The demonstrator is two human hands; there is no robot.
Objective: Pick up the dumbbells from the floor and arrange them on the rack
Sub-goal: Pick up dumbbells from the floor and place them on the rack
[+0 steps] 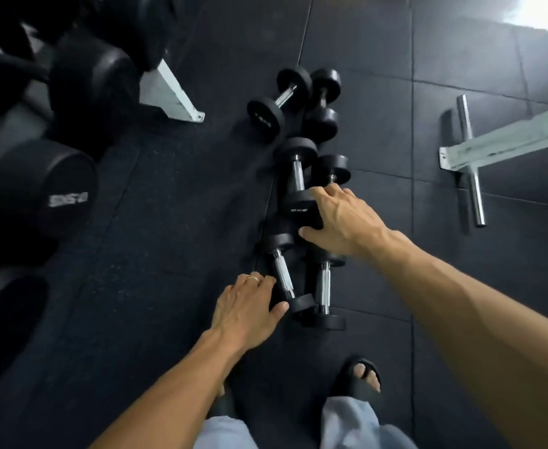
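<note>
Several black dumbbells with chrome handles lie in a double row on the dark rubber floor. My left hand is spread beside the nearest left dumbbell, fingertips at its handle and thumb by its lower head, not closed around it. My right hand hovers spread over the head marked 8 KG of a middle dumbbell, and it hides part of the dumbbell next to it. Another dumbbell lies below my right hand. Two more dumbbells lie farther away. The rack stands at the upper left.
Large black dumbbells sit on the rack at the left, blurred. A white bench frame with a chrome cross bar lies on the floor at the right. My sandalled foot stands close behind the row.
</note>
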